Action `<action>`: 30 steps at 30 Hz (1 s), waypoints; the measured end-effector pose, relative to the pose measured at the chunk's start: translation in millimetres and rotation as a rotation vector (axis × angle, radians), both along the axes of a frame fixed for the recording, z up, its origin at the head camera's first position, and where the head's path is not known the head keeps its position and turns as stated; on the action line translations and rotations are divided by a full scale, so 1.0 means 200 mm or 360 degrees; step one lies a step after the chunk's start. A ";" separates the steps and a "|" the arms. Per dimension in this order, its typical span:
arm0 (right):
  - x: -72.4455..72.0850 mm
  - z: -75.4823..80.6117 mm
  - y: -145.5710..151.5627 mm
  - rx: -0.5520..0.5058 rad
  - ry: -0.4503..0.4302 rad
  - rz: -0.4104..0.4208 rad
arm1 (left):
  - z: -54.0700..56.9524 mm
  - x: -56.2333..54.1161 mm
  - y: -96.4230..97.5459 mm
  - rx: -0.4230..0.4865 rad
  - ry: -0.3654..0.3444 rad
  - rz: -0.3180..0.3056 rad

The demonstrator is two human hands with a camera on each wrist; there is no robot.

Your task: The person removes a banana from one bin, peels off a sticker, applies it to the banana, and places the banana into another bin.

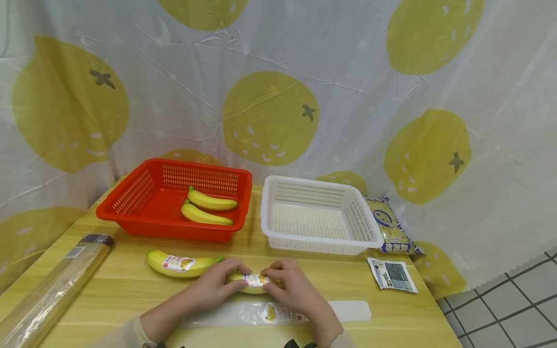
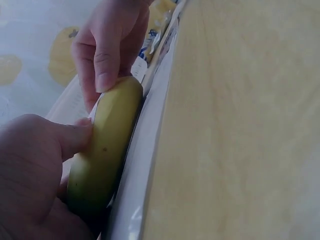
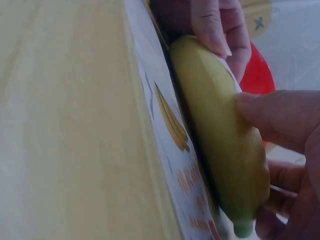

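On the table in front of me lies a yellow banana (image 1: 254, 290) with a white sticker (image 1: 256, 280) on its upper side. My left hand (image 1: 216, 285) grips its left end, the thumb at the sticker's edge. The right hand (image 1: 292, 286) holds the other end between thumb and fingers, touching the sticker. In the right wrist view the banana (image 3: 215, 125) has its green tip toward the right hand (image 3: 295, 130). Under my wrists runs a strip of sticker backing (image 1: 352, 311) with a printed banana sticker (image 1: 271, 312) on it. Another stickered banana (image 1: 200, 266) lies beside the left hand.
A red basket (image 1: 174, 232) at the back left contains two bananas (image 1: 211, 200). Beside it stands a white basket (image 1: 313, 245). At right are a yellow printed bag (image 1: 388, 227) and a small flat packet (image 1: 393, 275). A long plastic-wrapped package (image 1: 56, 295) lies left.
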State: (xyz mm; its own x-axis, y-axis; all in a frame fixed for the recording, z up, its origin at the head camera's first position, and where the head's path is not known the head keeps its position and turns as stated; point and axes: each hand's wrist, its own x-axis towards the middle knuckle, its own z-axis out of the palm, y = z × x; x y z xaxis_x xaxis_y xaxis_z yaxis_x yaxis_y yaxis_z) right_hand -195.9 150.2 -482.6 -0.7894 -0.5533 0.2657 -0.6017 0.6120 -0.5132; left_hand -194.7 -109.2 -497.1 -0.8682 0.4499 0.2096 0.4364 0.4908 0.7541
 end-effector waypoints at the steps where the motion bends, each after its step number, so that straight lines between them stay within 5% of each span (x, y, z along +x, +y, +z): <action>1: 0.00 -0.01 -0.01 -0.0014 0.0012 -0.0022 | 0.00 0.00 0.00 0.0004 -0.0002 0.0008; 8: 0.02 -0.03 -0.07 0.0028 0.0113 -0.0141 | -0.02 0.01 0.03 0.0054 0.0018 0.0107; 30: -0.01 0.01 0.01 -0.0020 -0.0108 0.0029 | -0.01 0.02 0.03 0.0042 -0.0006 0.0093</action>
State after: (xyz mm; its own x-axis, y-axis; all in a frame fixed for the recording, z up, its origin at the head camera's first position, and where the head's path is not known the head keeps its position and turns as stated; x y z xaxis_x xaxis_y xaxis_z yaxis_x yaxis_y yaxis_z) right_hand -197.0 153.2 -481.3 -0.7956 -0.5648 0.2189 -0.5763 0.5945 -0.5607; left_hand -191.0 -103.8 -499.4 -0.8935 0.3930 0.2175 0.4049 0.4952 0.7686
